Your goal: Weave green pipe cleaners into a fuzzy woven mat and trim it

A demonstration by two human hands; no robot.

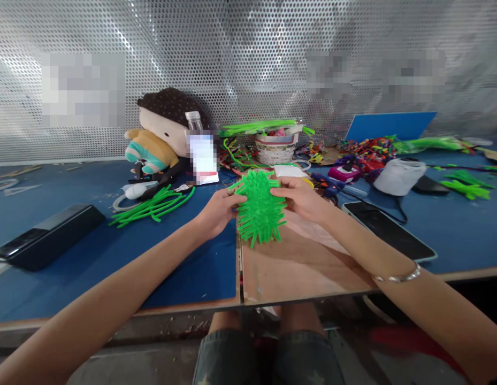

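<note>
Between my two hands is a woven mat of bright green pipe cleaners (261,207), held up above the wooden part of the table, with loose ends sticking out at its sides and bottom. My left hand (221,209) pinches its upper left edge, thumb on the near face. On the other side my right hand (295,197) grips the upper right edge the same way. The fingers behind the mat are partly hidden. Loose green pipe cleaners (155,206) lie on the blue tabletop left of my left hand.
A black box-shaped device (51,235) lies at the left, a dark-screened tablet (388,230) at the right. Behind stand a plush doll (160,131), a lit phone (204,158), a white basket (275,148) and a blue panel (390,127). Colourful scraps (368,147) are heaped at the back right.
</note>
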